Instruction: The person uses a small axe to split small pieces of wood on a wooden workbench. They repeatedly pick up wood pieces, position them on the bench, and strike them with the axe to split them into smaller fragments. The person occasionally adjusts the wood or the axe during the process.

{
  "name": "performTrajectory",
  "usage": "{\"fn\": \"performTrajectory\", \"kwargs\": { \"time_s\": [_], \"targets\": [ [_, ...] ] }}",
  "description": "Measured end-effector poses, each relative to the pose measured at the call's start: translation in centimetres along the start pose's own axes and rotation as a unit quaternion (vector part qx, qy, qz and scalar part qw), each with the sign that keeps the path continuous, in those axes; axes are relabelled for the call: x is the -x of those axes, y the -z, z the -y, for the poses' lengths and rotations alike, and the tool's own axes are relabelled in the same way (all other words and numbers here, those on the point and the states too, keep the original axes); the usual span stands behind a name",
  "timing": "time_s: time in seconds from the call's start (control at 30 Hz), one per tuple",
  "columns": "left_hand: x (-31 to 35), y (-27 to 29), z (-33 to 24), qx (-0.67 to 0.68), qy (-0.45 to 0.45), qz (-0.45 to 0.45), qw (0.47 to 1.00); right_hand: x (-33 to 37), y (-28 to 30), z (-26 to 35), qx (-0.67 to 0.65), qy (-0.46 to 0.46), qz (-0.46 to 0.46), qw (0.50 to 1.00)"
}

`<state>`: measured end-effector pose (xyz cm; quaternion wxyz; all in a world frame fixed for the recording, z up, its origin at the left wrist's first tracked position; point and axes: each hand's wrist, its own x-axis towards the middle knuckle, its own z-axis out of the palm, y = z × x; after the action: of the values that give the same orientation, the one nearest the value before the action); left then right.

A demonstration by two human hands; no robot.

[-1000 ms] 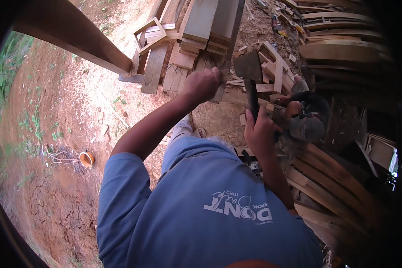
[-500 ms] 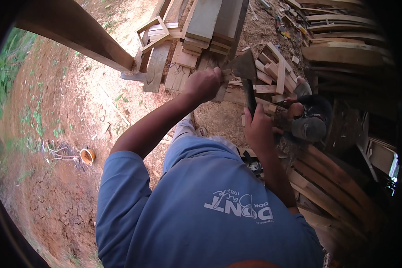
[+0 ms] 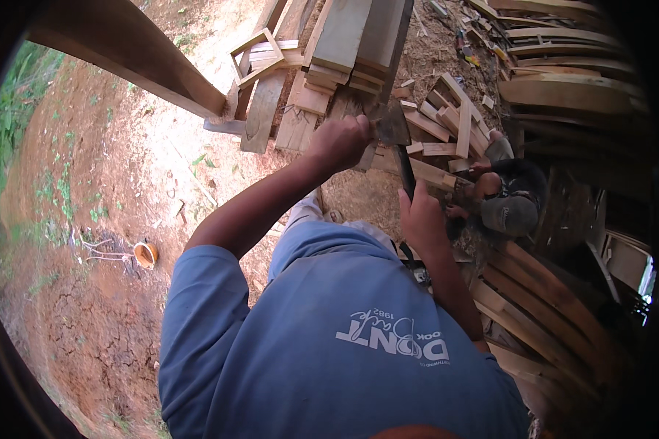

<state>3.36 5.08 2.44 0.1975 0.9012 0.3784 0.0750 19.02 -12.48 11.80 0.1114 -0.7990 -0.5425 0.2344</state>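
My right hand [image 3: 423, 216] is wrapped round the dark handle of a hatchet [image 3: 407, 174], low on the grip. Its broad, roughly triangular blade points away from me, just right of my other hand. My left hand [image 3: 342, 141] is closed in a fist, arm stretched forward. From that fist a small piece of wood [image 3: 375, 130] sticks out toward the blade; most of it is hidden by the fingers. Whether blade and wood touch I cannot tell. Beyond both hands lies a stack of planks [image 3: 338, 36].
A wooden post [image 3: 135, 55] slants in at upper left, near a small wooden frame [image 3: 236, 67]. Offcuts [image 3: 454, 121] are heaped at right, beside a crouching person [image 3: 511, 205] in a cap. Curved timbers [image 3: 556, 91] line the right side. An orange bucket [image 3: 146, 254] sits on the dirt.
The hatchet head has dropped a little toward me, beside my left fist. Both hands keep their grip, and the whole view has shifted slightly.
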Motion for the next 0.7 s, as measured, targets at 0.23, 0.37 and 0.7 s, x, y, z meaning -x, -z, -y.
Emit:
{"fn": "performTrajectory", "kwargs": {
  "time_s": [0.23,0.37,0.7],
  "targets": [
    [-0.3,-0.5,0.4,-0.026,0.014,0.001,1.000,0.3,4.6,4.3,-0.067,0.028,-0.061,0.995],
    [-0.3,-0.8,0.4,-0.012,0.002,-0.008,1.000,-0.6,1.7,3.0,-0.029,0.021,-0.073,0.997],
    [-0.4,-0.6,0.6,-0.002,0.012,0.011,1.000,0.2,3.2,4.2,-0.081,0.028,-0.108,0.991]
  ]
}}
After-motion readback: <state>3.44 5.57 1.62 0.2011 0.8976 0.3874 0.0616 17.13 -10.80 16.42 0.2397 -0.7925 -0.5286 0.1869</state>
